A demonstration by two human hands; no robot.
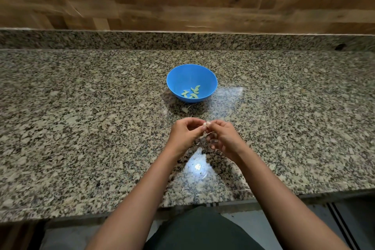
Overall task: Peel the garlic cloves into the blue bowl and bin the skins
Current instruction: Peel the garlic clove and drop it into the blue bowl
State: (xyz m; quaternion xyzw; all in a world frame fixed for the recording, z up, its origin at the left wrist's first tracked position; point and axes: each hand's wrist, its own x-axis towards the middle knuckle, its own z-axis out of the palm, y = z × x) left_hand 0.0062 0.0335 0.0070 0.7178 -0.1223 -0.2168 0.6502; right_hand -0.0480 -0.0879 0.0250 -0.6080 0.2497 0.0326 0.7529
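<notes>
Both hands meet over the near middle of the bench [81, 107]. The left hand [186, 134] and right hand [223, 138], fingers curled, pinch one clove [207, 124] between their thumbs and fingertips. The clove is pale, whitish and mostly hidden by the fingers, so I cannot tell which way its long axis runs. Just beyond the hands stands the blue bowl [190, 73], upright. In its bottom lie the peeled cloves [191, 92], pale yellow-green crescents pointing different ways. A skin scrap [185, 109] lies on the bench between bowl and hands.
</notes>
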